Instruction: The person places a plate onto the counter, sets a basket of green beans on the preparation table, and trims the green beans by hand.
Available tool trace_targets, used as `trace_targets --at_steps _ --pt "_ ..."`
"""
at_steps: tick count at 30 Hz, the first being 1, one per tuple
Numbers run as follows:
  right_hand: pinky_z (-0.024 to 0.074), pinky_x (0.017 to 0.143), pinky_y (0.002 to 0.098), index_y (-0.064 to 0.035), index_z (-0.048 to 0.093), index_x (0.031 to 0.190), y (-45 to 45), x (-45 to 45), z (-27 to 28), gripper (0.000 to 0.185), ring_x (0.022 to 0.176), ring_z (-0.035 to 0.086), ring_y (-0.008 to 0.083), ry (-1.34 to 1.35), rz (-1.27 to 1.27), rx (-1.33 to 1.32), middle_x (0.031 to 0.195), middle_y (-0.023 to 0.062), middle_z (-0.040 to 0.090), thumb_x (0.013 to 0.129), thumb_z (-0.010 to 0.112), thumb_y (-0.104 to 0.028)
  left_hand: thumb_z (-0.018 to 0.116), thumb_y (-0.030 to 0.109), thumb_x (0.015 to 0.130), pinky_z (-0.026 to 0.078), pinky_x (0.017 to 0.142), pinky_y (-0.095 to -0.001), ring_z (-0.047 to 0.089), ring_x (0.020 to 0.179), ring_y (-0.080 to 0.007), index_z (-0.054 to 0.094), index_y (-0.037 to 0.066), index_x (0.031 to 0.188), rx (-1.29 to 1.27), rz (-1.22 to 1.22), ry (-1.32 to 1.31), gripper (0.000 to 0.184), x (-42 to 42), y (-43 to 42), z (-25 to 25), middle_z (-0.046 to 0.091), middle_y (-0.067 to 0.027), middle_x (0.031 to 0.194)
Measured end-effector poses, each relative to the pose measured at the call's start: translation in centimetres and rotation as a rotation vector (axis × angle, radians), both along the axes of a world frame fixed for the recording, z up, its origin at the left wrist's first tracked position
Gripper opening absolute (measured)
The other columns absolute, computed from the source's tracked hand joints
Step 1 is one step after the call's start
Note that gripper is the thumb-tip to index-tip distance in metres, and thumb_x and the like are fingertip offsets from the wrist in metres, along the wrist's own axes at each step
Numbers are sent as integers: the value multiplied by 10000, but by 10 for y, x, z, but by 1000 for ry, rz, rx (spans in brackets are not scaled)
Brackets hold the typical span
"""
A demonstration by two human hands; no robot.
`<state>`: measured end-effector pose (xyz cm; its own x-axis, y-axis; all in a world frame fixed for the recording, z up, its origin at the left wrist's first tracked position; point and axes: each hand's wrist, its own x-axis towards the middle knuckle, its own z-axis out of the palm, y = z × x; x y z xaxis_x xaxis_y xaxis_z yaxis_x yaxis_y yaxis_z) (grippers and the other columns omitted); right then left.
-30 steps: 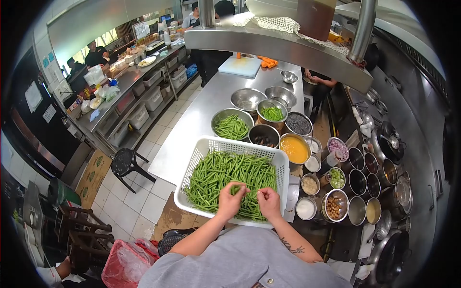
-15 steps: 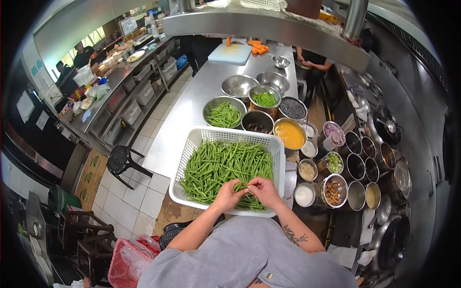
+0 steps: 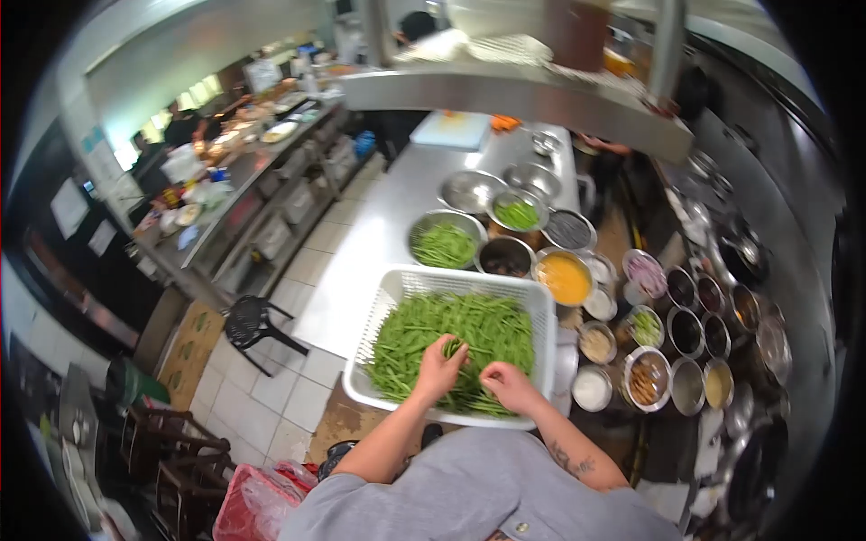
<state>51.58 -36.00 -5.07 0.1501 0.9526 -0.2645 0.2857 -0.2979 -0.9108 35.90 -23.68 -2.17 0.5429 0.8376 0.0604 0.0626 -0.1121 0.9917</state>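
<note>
A white perforated plastic basket (image 3: pixel 363 365) full of green beans (image 3: pixel 424 325) sits before me, its far side near the steel table. Over the beans, my left hand (image 3: pixel 440 368) is closed, with green bean pieces showing between its thumb and fingers. My right hand (image 3: pixel 509 388) hovers to the right, a little apart from the left, its fingers pinched together. Whether it holds anything is hidden by the fingers and motion blur. Behind the basket stands a metal bowl (image 3: pixel 414 248) of cut green beans.
Metal bowls and a pot of orange liquid (image 3: pixel 564 278) crowd the steel table (image 3: pixel 347 293). Several containers of ingredients line my right, including a white one (image 3: pixel 592 389). A black stool (image 3: pixel 257 326) stands left. A steel shelf (image 3: pixel 505 93) spans overhead. Another person's hand (image 3: pixel 606 144) shows at back right.
My hands have separated: they were together over the beans, and the right now sits lower and to the right of the left. The whole view has shifted and blurred.
</note>
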Motion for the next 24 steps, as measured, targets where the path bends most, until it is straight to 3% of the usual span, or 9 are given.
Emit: trace_targets --at_steps 2,6,8,11,14,15,18,21,24 --pt "521 755 357 -47 609 1149 3 -17 16 286 830 642 226 -224 -51 221 996 85 616 902 660 -181 579 280 1016 471 628 -269 535 667 -134 576 85 952 -688 102 -334 205 2 14 2 599 12 763" --pt "525 808 403 -68 625 1188 2 -15 17 370 906 637 314 -709 156 272 1214 152 562 834 691 -153 528 422 1006 503 658 -299 512 703 -145 540 103 1043 -1087 50 -537 321 -1 19 -10 537 7 787" --pt "519 795 432 -54 682 1046 4 -17 19 231 888 645 350 -654 32 265 1046 150 628 832 686 -140 493 433 1013 514 700 -316 505 747 -161 507 99 1074 -1129 9 -551 340 -3 6 -1 483 -11 802" --pt "522 748 416 -5 709 885 7 -12 15 117 806 653 348 -536 -126 329 834 156 651 841 666 -104 531 401 1010 485 643 -279 480 679 -118 526 106 993 -1170 -101 -585 295 -9 2 -15 467 12 750" --pt "524 706 376 10 704 943 8 -6 20 122 774 652 323 -459 -290 551 859 156 648 851 644 -42 602 352 991 457 579 -254 457 604 -88 550 104 882 -1228 -192 -551 276 -19 1 -20 472 28 702" --pt "516 657 323 15 664 1092 9 -4 22 221 744 654 231 -474 -317 596 862 145 654 875 621 6 618 337 986 446 563 -245 445 585 -79 550 107 854 -1218 -191 -509 273 -20 -3 -19 467 34 688" --pt "517 628 283 8 591 1226 7 -9 34 309 726 636 148 -251 -395 483 875 123 664 917 599 9 632 274 986 421 539 -243 428 558 -71 538 113 809 -1118 -195 -360 257 -16 -15 -10 456 42 671" --pt "526 634 249 16 542 1274 9 -16 30 329 744 644 111 133 -488 513 926 114 686 946 569 16 605 263 1001 424 547 -249 437 577 -69 553 110 873 -1158 -339 -321 205 -12 -21 -9 496 28 714" --pt "541 660 252 21 581 1217 8 -10 18 262 757 669 134 120 -485 520 935 113 699 957 575 -10 625 289 987 464 539 -251 484 567 -82 632 71 883 -1117 -194 -239 242 -1 -34 -9 566 6 716"
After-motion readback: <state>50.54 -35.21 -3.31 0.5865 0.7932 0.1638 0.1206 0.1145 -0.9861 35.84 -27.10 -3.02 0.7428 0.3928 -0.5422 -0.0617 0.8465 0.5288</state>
